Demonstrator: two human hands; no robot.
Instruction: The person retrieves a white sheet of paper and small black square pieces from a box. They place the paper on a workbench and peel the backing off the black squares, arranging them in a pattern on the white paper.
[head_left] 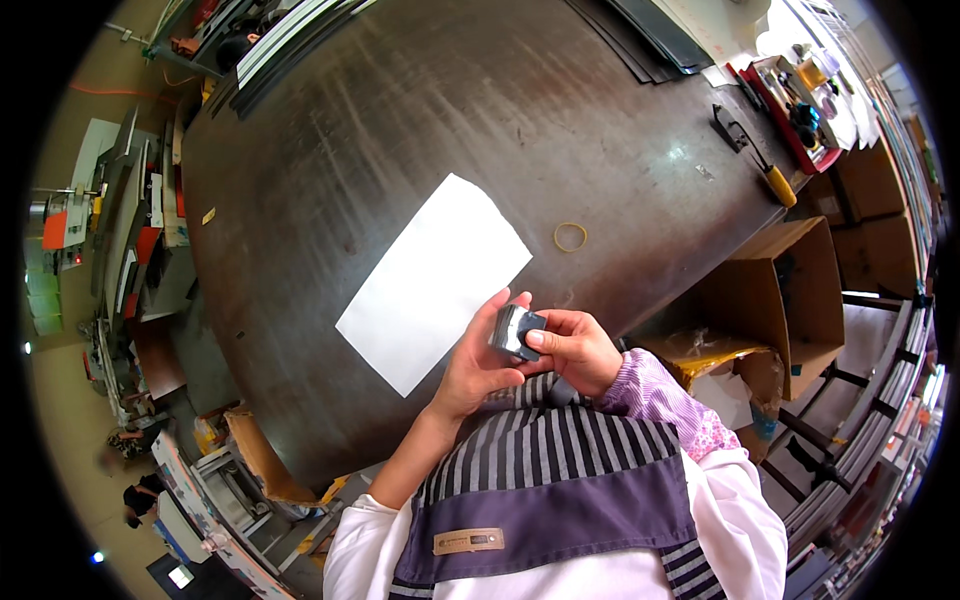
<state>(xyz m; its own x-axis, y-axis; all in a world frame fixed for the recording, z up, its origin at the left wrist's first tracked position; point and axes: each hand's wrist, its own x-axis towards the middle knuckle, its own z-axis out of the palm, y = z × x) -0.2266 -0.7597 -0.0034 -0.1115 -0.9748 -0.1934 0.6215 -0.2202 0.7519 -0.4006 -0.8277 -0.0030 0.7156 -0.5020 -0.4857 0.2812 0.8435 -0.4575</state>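
Close to my body, both hands hold a small, thick stack of dark, shiny flat pieces (512,330) whose edges gleam silver. My left hand (472,362) cups it from the left side, fingers curled behind. On the right, my right hand (583,352) grips it with the thumb pressed on its dark face. The exact kind of the pieces is too small to tell. Just beyond my hands a white sheet of paper (435,280) lies aslant on the dark table (330,170). A yellow rubber band (570,237) rests to the right of the paper.
A tool with a yellow handle (779,186) lies at the table's right edge, beside a red tray (770,95) of small items. Dark flat sheets (655,40) are at the far edge. Open cardboard boxes (800,290) stand right of the table, racks (150,230) left.
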